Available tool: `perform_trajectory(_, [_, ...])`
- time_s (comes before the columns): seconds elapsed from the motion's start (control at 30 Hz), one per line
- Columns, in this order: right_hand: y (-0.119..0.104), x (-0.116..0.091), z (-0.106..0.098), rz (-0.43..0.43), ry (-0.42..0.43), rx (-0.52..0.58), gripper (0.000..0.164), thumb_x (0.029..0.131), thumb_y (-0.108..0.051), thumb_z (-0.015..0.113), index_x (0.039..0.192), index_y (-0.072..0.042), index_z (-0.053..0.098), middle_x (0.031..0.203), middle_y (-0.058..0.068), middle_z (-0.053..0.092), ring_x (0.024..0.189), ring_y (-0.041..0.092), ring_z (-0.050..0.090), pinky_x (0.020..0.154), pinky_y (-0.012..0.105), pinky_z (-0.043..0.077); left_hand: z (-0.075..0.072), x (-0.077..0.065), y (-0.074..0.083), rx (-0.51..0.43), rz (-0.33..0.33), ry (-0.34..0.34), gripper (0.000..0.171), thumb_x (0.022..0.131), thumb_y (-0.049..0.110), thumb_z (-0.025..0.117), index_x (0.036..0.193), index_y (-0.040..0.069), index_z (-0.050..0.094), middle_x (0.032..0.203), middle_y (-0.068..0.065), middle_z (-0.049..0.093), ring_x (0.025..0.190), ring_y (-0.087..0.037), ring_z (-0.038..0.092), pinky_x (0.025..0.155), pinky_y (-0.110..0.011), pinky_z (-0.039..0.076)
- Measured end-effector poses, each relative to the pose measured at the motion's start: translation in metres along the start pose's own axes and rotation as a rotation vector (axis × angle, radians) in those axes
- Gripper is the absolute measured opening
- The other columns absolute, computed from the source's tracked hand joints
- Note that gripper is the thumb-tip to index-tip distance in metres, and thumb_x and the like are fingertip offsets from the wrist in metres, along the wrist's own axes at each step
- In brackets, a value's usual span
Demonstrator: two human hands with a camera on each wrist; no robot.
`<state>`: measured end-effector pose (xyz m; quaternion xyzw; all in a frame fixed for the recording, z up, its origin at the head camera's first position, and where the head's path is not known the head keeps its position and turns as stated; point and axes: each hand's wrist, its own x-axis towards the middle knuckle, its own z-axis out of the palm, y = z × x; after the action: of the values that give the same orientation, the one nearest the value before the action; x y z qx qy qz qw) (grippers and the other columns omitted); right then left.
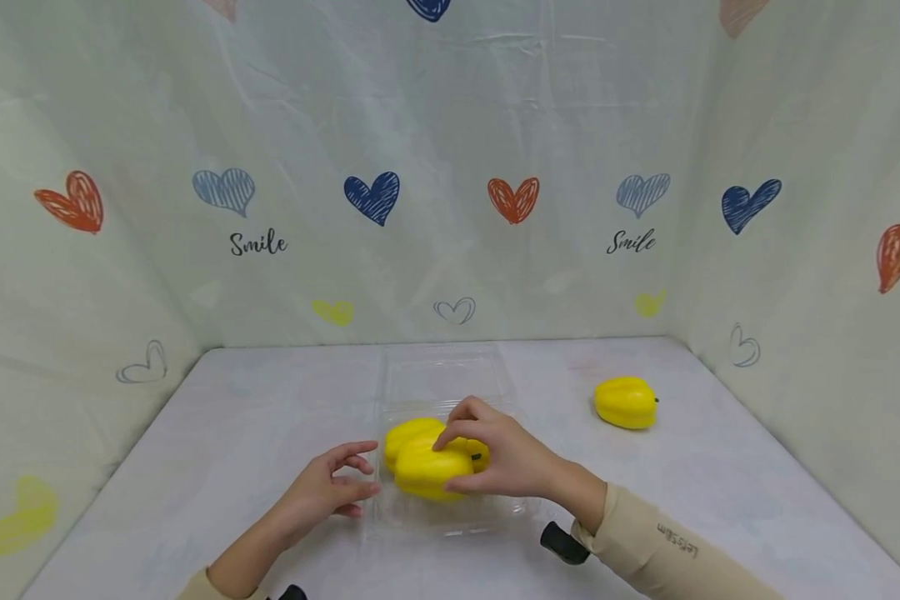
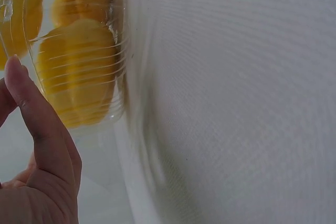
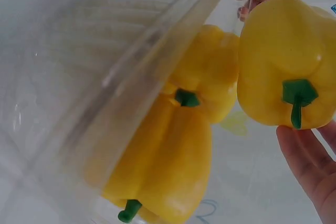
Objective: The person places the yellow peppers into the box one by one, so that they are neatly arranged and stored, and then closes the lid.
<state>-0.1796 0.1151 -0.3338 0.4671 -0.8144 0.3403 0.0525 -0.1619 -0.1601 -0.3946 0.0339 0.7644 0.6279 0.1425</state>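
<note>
My right hand (image 1: 506, 454) holds a yellow bell pepper (image 1: 429, 468) over a clear plastic clamshell box (image 1: 450, 523), thumb on the near side and fingers over the top. In the right wrist view, this pepper (image 3: 286, 59) shows its green stem beside two more yellow bell peppers (image 3: 173, 156) in the box. Through the ribbed wall in the left wrist view, peppers (image 2: 79, 72) also show. My left hand (image 1: 330, 485) is at the box's left side, its thumb and fingers spread apart with the fingertips right at the rim.
Another yellow bell pepper (image 1: 625, 403) lies on the white table (image 1: 682, 500) at the back right. The box's open lid (image 1: 446, 373) lies back toward the rear wall. A curtain (image 1: 450, 267) printed with hearts encloses the table at the back and sides.
</note>
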Motion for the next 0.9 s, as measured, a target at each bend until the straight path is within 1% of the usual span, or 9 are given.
perform_trajectory(0.17, [-0.003,0.002,0.009,-0.002,-0.02,0.0,0.029,0.076,-0.024,0.078,0.102,-0.018,0.065,0.105,-0.001,0.046,0.093,0.014,0.05,0.079,0.023,0.047,0.0,0.001,0.0,0.01,-0.005,0.01,0.065,0.079,0.014,0.075,0.134,0.002,0.045,0.104,-0.011,0.049,0.066,-0.02,0.055,0.066,-0.035,0.056])
perform_trajectory(0.27, [-0.004,0.003,0.015,0.006,-0.031,0.006,0.029,0.076,-0.024,0.078,0.101,-0.017,0.065,0.104,-0.002,0.046,0.092,0.013,0.049,0.077,0.023,0.047,0.0,0.0,0.0,0.01,0.002,0.004,0.065,0.079,0.013,0.075,0.135,0.001,0.044,0.104,-0.011,0.049,0.065,-0.02,0.055,0.065,-0.035,0.056])
perform_trajectory(0.37, [-0.005,0.003,0.02,0.044,-0.061,-0.002,0.03,0.077,-0.026,0.078,0.102,-0.019,0.064,0.105,-0.003,0.045,0.092,0.012,0.048,0.078,0.022,0.047,0.0,0.0,0.001,0.018,-0.006,0.003,0.066,0.078,0.015,0.075,0.135,0.001,0.044,0.104,-0.011,0.049,0.066,-0.021,0.055,0.066,-0.035,0.056])
perform_trajectory(0.47, [-0.005,0.003,0.025,0.094,-0.11,-0.022,0.03,0.077,-0.028,0.077,0.103,-0.02,0.064,0.106,-0.004,0.044,0.093,0.011,0.047,0.08,0.02,0.045,0.0,0.0,0.001,0.027,-0.024,0.013,0.066,0.078,0.018,0.076,0.134,0.003,0.045,0.104,-0.011,0.049,0.067,-0.021,0.056,0.067,-0.035,0.056])
perform_trajectory(0.57, [-0.005,0.003,0.028,0.125,-0.153,-0.038,0.031,0.078,-0.029,0.077,0.104,-0.021,0.063,0.108,-0.004,0.044,0.094,0.01,0.047,0.079,0.018,0.045,0.0,0.0,0.001,0.031,-0.036,0.023,0.065,0.078,0.018,0.076,0.134,0.003,0.045,0.104,-0.011,0.049,0.067,-0.021,0.056,0.067,-0.035,0.056])
perform_trajectory(0.7, [-0.005,0.003,0.028,0.135,-0.18,-0.047,0.03,0.08,-0.028,0.075,0.106,-0.02,0.064,0.111,-0.002,0.046,0.096,0.01,0.049,0.08,0.018,0.045,0.001,0.001,0.0,0.034,-0.039,0.023,0.063,0.08,0.014,0.074,0.135,0.003,0.044,0.105,-0.011,0.049,0.066,-0.022,0.055,0.066,-0.035,0.056])
perform_trajectory(0.9, [-0.006,0.006,0.02,0.162,-0.247,-0.064,0.029,0.081,-0.021,0.07,0.11,-0.02,0.067,0.118,0.0,0.05,0.104,0.013,0.05,0.087,0.024,0.045,0.0,0.002,0.001,0.035,-0.035,0.013,0.066,0.078,0.018,0.076,0.135,0.004,0.045,0.105,-0.012,0.049,0.066,-0.021,0.056,0.067,-0.036,0.056])
